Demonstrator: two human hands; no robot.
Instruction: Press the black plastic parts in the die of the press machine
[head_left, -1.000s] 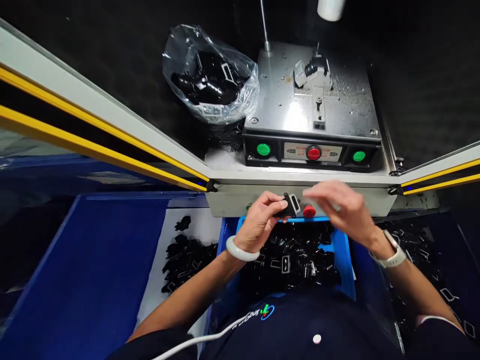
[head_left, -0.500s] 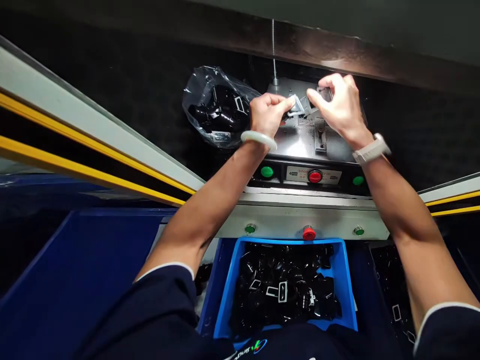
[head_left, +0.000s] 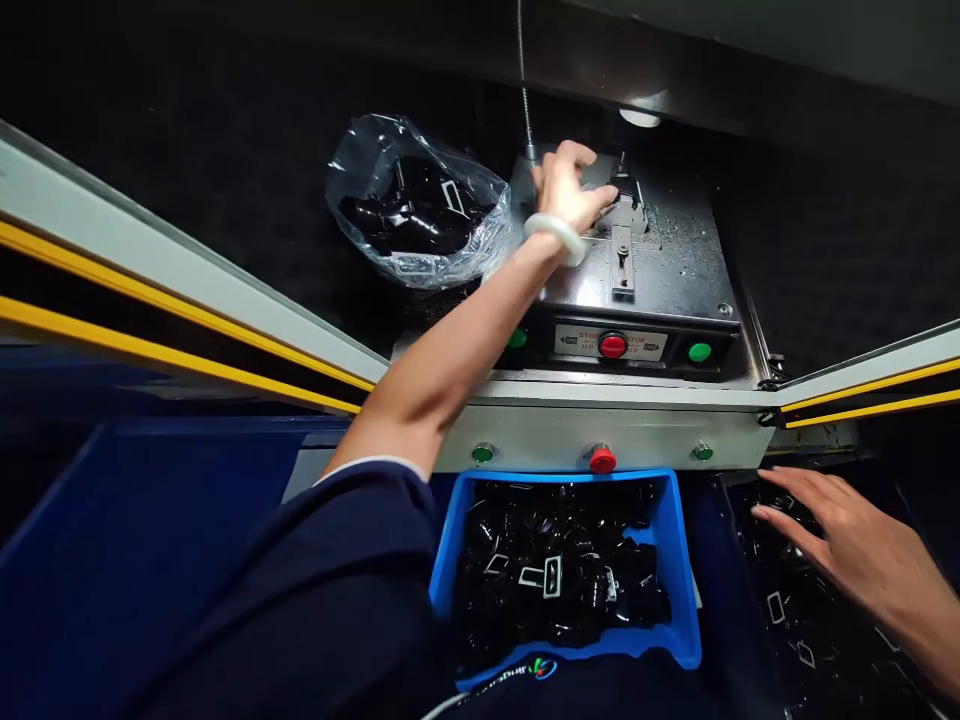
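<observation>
My left hand (head_left: 568, 192) is at the small metal fixture (head_left: 628, 208) on the machine's plate, its thumb and fingers apart. A black part (head_left: 624, 188) sits in the fixture, next to my thumb tip; whether I touch it is unclear. My right hand (head_left: 844, 540) is low on the right, over a bin of glossy black parts (head_left: 780, 640). Its fingers are stretched out, thumb apart, with nothing visible in them. Pale rectangular frames show on some of those parts.
A clear plastic bag (head_left: 420, 215) of black parts lies left of the metal plate (head_left: 675, 275). Green and red buttons (head_left: 613, 346) line the machine's front. Below is a blue bin (head_left: 681, 560) holding more black parts. Yellow-striped side rails (head_left: 187, 325) flank the opening.
My right hand has left the fixture and dropped to the right-hand bin. My left hand has moved right to the fixture, and the pale-framed part it pinched no longer shows in it.
</observation>
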